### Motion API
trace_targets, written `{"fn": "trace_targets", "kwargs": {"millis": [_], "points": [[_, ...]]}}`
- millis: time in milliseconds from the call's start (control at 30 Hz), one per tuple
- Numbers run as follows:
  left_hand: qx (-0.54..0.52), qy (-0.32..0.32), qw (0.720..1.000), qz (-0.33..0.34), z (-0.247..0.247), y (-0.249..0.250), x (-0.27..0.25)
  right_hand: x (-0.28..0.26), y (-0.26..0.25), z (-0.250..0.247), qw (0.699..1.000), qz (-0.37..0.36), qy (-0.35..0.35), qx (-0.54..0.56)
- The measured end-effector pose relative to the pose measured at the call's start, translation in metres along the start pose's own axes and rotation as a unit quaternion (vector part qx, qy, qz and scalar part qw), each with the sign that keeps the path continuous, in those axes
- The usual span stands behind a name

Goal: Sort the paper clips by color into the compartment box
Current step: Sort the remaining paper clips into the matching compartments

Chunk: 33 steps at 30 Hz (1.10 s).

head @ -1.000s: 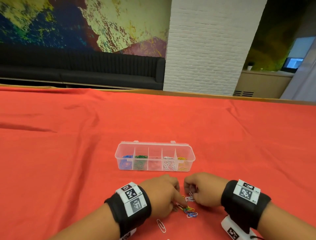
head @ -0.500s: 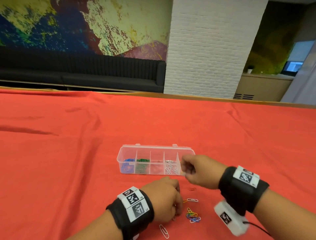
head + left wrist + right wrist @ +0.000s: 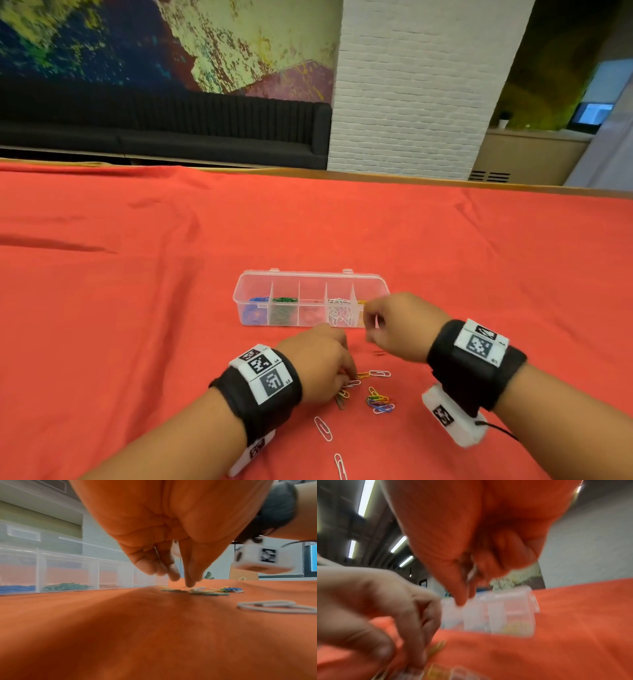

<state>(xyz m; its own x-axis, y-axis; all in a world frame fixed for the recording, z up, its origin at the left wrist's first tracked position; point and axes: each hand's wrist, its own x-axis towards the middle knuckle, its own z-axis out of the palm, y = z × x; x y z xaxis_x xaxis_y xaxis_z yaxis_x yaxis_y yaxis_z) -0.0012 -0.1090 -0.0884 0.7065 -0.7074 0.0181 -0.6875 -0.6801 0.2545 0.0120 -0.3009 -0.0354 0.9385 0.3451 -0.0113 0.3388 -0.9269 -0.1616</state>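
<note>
Mid-sort: left hand picking from the pile, right hand up at the box's end.

Left hand (image 3: 320, 366) has fingertips (image 3: 189, 583) bunched down on thin wire clips (image 3: 352, 383) on the red cloth (image 3: 137, 308); any grip unclear. Just right of them, a mixed tangle (image 3: 379, 402); white clips nearer. Beyond, the clear ribbed plastic box (image 3: 310, 277) holds blue, green, red, white, yellow. Right hand (image 3: 399, 325) has fingers curled at the yellow end, contents blurred. Next: a fine pinch, one clip.
</note>
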Motion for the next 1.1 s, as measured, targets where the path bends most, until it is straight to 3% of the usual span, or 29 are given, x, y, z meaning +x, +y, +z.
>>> {"fn": "trace_targets", "kwargs": {"millis": [67, 100, 300, 367, 533, 700, 833, 900, 1033, 1100], "points": [[0.012, -0.018, 1.000, -0.017, -0.001, 0.001, 0.001, -0.013, 0.003, 0.015, 0.993, -0.007, -0.113, -0.012], [0.014, -0.022, 0.999, -0.023, -0.002, 0.001, 0.001, -0.016, 0.006, 0.021, 0.990, -0.006, -0.138, -0.019], [0.013, -0.017, 1.000, -0.021, -0.001, 0.002, -0.001, -0.015, 0.013, 0.030, 0.989, -0.021, -0.141, -0.030], [0.012, -0.014, 1.000, -0.019, 0.001, 0.001, -0.002, -0.010, 0.008, 0.021, 0.992, -0.030, -0.121, -0.022], [0.020, -0.011, 1.000, -0.021, 0.001, 0.002, -0.002, 0.029, -0.001, -0.004, 0.998, -0.017, 0.039, 0.054], [0.018, 0.020, 0.999, -0.032, 0.001, -0.001, 0.002, 0.058, 0.002, -0.012, 0.999, 0.036, 0.040, 0.002], [-0.012, 0.072, 0.994, -0.080, -0.004, -0.006, 0.004, 0.032, 0.002, -0.014, 0.996, 0.019, 0.082, -0.010], [-0.022, 0.093, 0.991, -0.088, -0.007, -0.009, 0.005, 0.009, 0.005, -0.008, 0.999, 0.011, 0.047, 0.000], [-0.066, 0.162, 0.977, -0.119, -0.024, -0.024, 0.013, -0.028, 0.024, 0.013, 0.994, 0.040, -0.100, 0.021], [-0.069, 0.182, 0.971, -0.138, -0.038, -0.030, 0.027, -0.034, 0.035, 0.022, 0.992, 0.058, -0.114, 0.003]]}}
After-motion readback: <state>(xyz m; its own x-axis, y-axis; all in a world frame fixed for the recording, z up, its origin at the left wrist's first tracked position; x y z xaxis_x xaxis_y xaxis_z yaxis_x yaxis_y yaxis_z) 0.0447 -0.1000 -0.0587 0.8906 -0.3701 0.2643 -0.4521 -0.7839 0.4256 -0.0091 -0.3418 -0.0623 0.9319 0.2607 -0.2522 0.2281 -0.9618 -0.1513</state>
